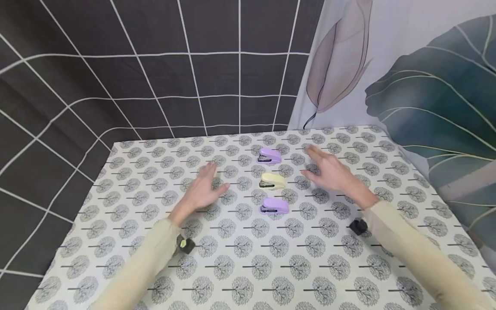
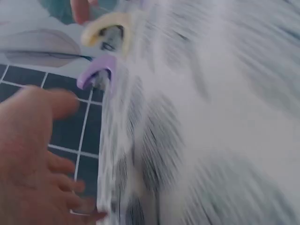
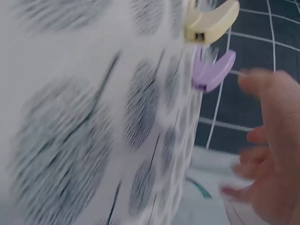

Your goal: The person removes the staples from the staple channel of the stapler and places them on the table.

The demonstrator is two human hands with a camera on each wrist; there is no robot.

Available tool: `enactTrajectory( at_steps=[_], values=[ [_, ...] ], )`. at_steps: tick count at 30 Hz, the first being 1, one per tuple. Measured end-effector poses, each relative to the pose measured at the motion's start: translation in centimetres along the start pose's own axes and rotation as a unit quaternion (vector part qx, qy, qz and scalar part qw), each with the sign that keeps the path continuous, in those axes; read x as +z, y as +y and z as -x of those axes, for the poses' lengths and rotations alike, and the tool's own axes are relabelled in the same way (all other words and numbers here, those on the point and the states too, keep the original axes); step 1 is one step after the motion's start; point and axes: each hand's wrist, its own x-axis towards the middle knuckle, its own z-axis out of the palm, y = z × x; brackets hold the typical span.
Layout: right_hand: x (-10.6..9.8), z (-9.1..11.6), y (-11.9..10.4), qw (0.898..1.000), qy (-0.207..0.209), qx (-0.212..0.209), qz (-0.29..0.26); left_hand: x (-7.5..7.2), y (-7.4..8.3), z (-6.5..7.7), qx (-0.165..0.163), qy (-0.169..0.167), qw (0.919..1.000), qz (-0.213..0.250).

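Cream mini stapler [image 1: 273, 181] sits between far lilac stapler [image 1: 270, 155] and near lilac stapler [image 1: 277, 205], on tree-print tablecloth [image 1: 261, 286]. Left hand [image 1: 201, 188] left of row, grip wide; right hand [image 1: 331, 171] opposite, likewise wide.

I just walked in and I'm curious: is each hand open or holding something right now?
Left hand: open, holding nothing.
Right hand: open, holding nothing.

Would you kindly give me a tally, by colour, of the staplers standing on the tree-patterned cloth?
Purple staplers: 2
Pale yellow stapler: 1
Total: 3 staplers
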Motion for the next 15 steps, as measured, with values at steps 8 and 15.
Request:
enactTrajectory(
  at_steps=[8,15],
  values=[
    [2.5,-7.1,-2.5,0.992,0.008,-0.048,-0.118,2.3,3.2,-7.3,-0.025,0.038,0.9716,0.232],
    [3.7,-10.6,-3.4,0.995,-0.057,-0.023,-0.078,4.6,4.6,-11.1,-0.009,0.02,0.9662,0.257]
  ],
)
